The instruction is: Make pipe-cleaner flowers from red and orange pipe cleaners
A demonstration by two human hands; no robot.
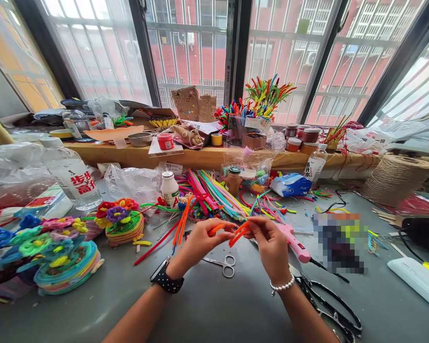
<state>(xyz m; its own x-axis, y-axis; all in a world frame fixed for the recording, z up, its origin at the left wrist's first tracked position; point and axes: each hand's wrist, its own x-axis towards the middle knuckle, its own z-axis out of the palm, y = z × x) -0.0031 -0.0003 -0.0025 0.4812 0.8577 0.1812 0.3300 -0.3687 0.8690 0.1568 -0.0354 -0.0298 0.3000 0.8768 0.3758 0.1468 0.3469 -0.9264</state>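
Observation:
Bent orange pipe cleaners (240,232) are held up over the grey table between my hands. My right hand (270,240) pinches them near their upper end, thumb against fingers. My left hand (203,240) has its thumb and fingers curled round an orange length at their tips; part of it is hidden by the fingers. Small silver scissors (227,266) lie on the table below the hands. A pink glue gun (296,244) rests just beyond my right hand. Loose orange pipe cleaners (182,224) lie left of my left hand.
Large black-handled scissors (329,300) lie by my right forearm. A heap of coloured pipe cleaners (214,195) spreads behind my hands. Pipe-cleaner flowers on round bases (66,269) stand at left. A white bottle (169,188), water bottle (71,176) and twine spool (396,178) stand farther back.

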